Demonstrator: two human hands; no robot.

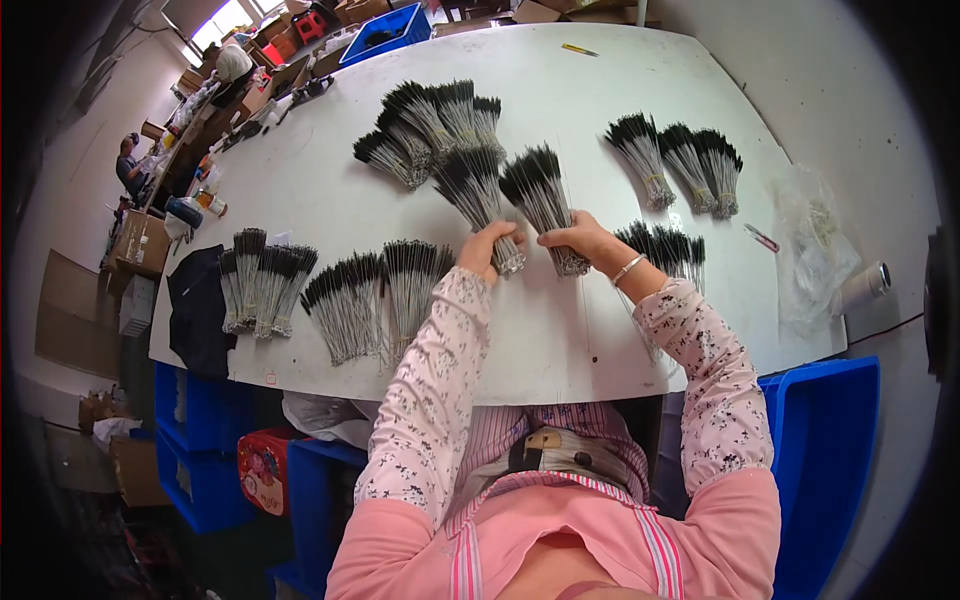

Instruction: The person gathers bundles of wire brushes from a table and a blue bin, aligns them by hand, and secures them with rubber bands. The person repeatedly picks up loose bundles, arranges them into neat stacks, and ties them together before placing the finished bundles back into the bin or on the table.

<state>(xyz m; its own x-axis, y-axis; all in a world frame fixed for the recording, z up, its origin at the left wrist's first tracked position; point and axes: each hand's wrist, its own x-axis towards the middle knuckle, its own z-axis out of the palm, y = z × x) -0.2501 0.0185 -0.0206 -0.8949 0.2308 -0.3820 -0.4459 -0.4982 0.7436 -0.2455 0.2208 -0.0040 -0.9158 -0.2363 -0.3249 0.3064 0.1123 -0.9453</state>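
My left hand (484, 250) is closed round the lower part of a bundle of thin grey wire-like rods with black, bristly-looking tips (474, 190). A second bundle of the same kind (540, 195) stands beside it, gripped near its lower end by my right hand (585, 240). Both bundles lean slightly left with their black ends away from me, close together but apart at the base. Just beyond them lies a cluster of similar bundles (425, 120). Nearer my left forearm, loose-looking rods (345, 310) lie spread beside another group (410, 285). More rods (665, 250) are partly hidden behind my right forearm.
The white table (560, 350) also bears tied bundles at far right (640, 160) and left (265, 285). A yellow pen-like tool (580, 50), a cutter-like tool (762, 238), clear plastic (815, 245) and dark cloth (200, 310) lie around. Blue bins (825, 440) stand below; people work far left.
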